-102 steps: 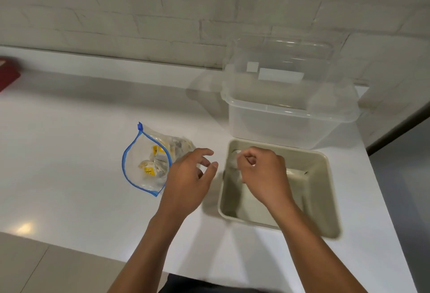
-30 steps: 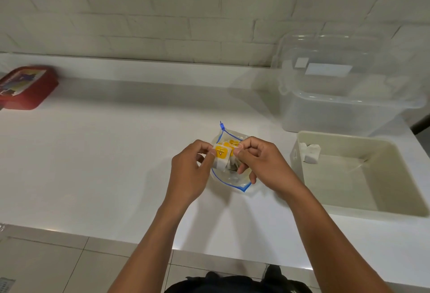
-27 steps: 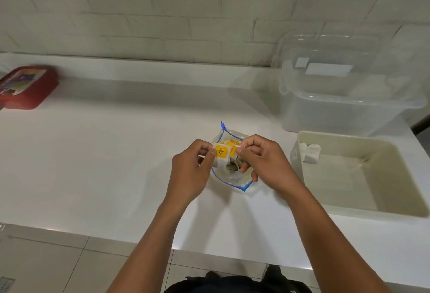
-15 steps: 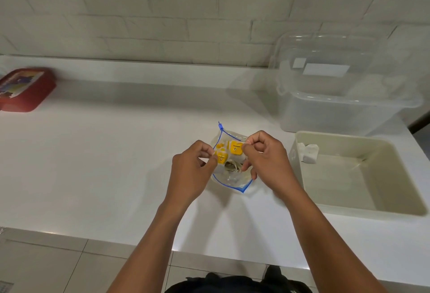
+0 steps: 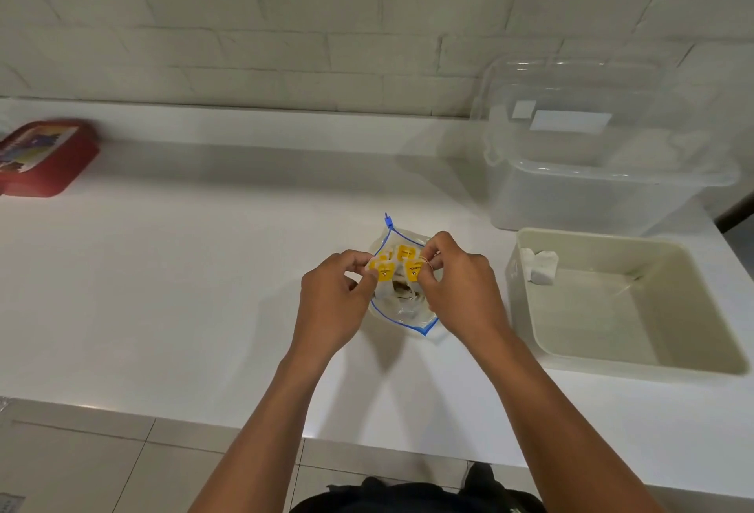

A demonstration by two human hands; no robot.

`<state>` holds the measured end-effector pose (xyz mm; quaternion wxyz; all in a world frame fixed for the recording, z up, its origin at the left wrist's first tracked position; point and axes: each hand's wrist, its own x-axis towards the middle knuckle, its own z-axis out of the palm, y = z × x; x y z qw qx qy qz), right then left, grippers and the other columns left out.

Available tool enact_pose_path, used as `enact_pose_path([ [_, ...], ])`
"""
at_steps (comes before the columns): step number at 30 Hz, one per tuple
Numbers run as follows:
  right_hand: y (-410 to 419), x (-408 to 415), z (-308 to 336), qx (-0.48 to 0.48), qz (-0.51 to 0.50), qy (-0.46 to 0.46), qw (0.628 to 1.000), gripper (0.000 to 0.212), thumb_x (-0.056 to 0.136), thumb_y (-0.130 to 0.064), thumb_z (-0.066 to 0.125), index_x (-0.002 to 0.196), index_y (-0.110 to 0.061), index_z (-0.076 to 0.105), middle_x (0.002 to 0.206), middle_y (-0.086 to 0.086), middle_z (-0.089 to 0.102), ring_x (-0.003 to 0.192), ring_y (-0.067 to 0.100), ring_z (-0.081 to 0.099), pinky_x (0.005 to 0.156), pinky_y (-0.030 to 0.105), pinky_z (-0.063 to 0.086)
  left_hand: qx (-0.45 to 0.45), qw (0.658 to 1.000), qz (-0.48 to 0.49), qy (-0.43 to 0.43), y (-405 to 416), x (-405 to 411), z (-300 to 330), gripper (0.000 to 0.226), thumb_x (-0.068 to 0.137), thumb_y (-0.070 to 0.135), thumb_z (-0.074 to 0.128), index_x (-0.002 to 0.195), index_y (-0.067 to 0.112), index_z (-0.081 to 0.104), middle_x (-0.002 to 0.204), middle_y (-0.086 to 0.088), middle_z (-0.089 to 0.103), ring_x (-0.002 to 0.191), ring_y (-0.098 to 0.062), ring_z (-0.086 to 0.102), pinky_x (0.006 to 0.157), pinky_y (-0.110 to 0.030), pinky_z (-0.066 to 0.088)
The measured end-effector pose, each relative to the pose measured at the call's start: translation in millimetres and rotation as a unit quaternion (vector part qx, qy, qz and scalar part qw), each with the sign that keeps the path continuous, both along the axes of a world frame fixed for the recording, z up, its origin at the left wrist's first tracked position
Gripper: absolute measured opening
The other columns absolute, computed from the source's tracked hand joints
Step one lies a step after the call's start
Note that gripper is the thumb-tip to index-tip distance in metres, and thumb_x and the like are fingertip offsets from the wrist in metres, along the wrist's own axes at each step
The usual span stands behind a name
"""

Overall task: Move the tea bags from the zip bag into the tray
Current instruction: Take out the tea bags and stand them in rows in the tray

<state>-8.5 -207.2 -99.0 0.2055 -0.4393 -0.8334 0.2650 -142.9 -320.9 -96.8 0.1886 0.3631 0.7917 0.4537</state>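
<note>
A clear zip bag (image 5: 408, 314) with a blue seal lies open on the white counter, holding several tea bags (image 5: 402, 268) with yellow tags. My left hand (image 5: 332, 300) pinches a yellow tag at the bag's left side. My right hand (image 5: 459, 288) pinches another yellow tag over the bag's mouth. The cream tray (image 5: 693, 353) stands just right of the bag. One white tea bag (image 5: 542, 271) lies in its far left corner.
A clear plastic bin (image 5: 591, 194) with its lid propped up stands behind the tray. A red box (image 5: 41, 159) sits at the far left by the wall. The white counter (image 5: 183, 288) ends at a front edge above a tiled floor.
My right hand left the tray and came to the zip bag. Both hands now pinch tagged tea bags, and the tags have been drawn slightly apart over the last second.
</note>
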Motion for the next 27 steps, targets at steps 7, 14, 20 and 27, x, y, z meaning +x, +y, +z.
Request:
enact_pose_path([
  [7,-0.1,4.0,7.3,-0.068,-0.01,0.046,0.997,0.023,0.085,-0.022,0.063,0.105,-0.033,0.064,0.082,-0.014,0.063,0.069,0.009,0.057,0.066,0.028,0.048,0.0,1.0,0.006,0.02,3.2,2.9,-2.5,0.009,0.086,0.029,0.073,0.082,0.034,0.068,0.08,0.021,0.066,0.051,-0.011,0.054,0.056,-0.017,0.043],
  [14,3.7,12.3,11.8,-0.089,0.014,0.035,0.995,0.032,0.083,-0.022,0.062,0.111,-0.036,0.066,0.078,-0.013,0.059,0.064,0.007,0.053,0.069,0.031,0.053,-0.036,0.997,0.017,0.064,10.6,4.3,-0.7,0.019,0.082,0.042,0.077,0.074,0.031,0.064,0.075,0.019,0.067,0.052,-0.004,0.052,0.056,-0.028,0.046],
  [20,2.7,13.6,16.3,-0.05,0.065,-0.051,0.995,0.033,0.084,-0.028,0.059,0.114,-0.038,0.07,0.105,-0.013,0.071,0.095,0.015,0.063,0.081,0.031,0.053,-0.052,0.996,0.018,0.072,14.6,2.9,3.0,0.022,0.079,0.049,0.077,0.071,0.032,0.066,0.072,0.019,0.067,0.058,-0.001,0.057,0.054,-0.025,0.04],
  [27,1.2,10.8,18.9,-0.079,0.077,0.003,0.994,0.039,0.086,-0.03,0.061,0.123,-0.038,0.066,0.078,-0.021,0.056,0.08,0.009,0.06,0.078,0.029,0.052,-0.016,0.999,-0.019,0.039,12.6,-3.1,2.9,0.007,0.085,0.041,0.075,0.08,0.038,0.071,0.078,0.019,0.069,0.051,-0.005,0.055,0.061,-0.031,0.05],
])
